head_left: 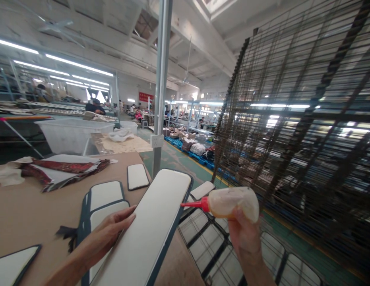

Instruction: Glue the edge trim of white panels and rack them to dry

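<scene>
My left hand point(109, 232) grips the left edge of a long white padded panel with a dark blue rim point(149, 230), its thumb lying on the white face. The panel lies tilted over the table's right edge. My right hand point(246, 234) is closed round a soft glue bottle point(232, 202) with a red nozzle, held sideways so the nozzle points left at the panel's right rim. Under the panel lie two similar white pieces point(105, 198), stacked. A smaller white piece point(137, 176) lies behind them on the brown table point(20, 214).
A pile of dark red patterned fabric pieces point(62, 171) lies at the table's back left. A white plastic bin point(71, 135) stands behind. A grey post point(161, 87) rises by the table corner. Wire racks point(298, 131) fill the right, with a low rack point(208, 242) below holding white pieces. People work far back.
</scene>
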Action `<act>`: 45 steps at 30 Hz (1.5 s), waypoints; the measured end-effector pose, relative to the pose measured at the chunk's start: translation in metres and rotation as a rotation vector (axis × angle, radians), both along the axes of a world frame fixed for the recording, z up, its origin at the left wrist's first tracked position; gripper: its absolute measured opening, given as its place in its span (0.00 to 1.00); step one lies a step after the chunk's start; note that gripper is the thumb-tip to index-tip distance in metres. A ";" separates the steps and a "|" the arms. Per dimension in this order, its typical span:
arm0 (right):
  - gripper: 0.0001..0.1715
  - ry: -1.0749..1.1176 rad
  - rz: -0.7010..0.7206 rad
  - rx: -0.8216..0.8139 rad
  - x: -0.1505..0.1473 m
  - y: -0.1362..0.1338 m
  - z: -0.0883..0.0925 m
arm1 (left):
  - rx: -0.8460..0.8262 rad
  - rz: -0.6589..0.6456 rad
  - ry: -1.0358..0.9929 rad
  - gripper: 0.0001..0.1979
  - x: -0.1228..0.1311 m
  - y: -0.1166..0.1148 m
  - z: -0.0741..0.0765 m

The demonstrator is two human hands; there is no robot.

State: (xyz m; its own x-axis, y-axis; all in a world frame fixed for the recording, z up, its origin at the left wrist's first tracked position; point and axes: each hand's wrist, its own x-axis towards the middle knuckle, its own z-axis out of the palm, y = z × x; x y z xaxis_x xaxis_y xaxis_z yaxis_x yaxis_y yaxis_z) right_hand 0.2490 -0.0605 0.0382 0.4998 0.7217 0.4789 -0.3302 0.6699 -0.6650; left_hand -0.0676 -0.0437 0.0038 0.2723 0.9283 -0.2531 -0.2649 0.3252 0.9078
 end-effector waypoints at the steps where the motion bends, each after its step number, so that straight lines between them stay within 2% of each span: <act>1: 0.19 0.003 0.007 -0.009 -0.001 0.000 0.000 | -0.004 0.003 0.001 0.25 0.000 0.000 0.001; 7: 0.21 0.062 0.008 -0.060 -0.007 0.001 0.000 | 0.011 0.038 0.012 0.28 0.005 0.000 0.010; 16: 0.18 0.019 0.083 -0.036 -0.010 -0.002 -0.004 | 0.046 0.055 0.008 0.27 0.006 0.010 0.004; 23: 0.18 0.014 0.108 -0.057 -0.011 -0.005 -0.007 | 0.011 0.104 0.013 0.29 0.010 0.013 0.012; 29: 0.17 0.009 0.142 -0.061 -0.014 -0.008 -0.008 | 0.014 0.156 0.011 0.23 0.013 0.018 0.019; 35: 0.17 -0.001 0.176 -0.076 -0.017 -0.012 -0.008 | 0.039 0.146 0.024 0.21 0.018 0.027 0.026; 45: 0.17 -0.017 0.200 -0.080 -0.016 -0.016 -0.012 | 0.012 0.199 0.025 0.14 0.027 0.038 0.037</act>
State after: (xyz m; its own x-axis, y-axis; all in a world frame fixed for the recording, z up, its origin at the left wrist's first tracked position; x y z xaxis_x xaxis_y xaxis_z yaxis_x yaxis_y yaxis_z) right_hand 0.2330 -0.0769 0.0262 0.3351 0.8417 0.4233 -0.4391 0.5370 -0.7203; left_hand -0.0408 -0.0053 0.0408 0.0770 0.9662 -0.2459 -0.3000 0.2577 0.9185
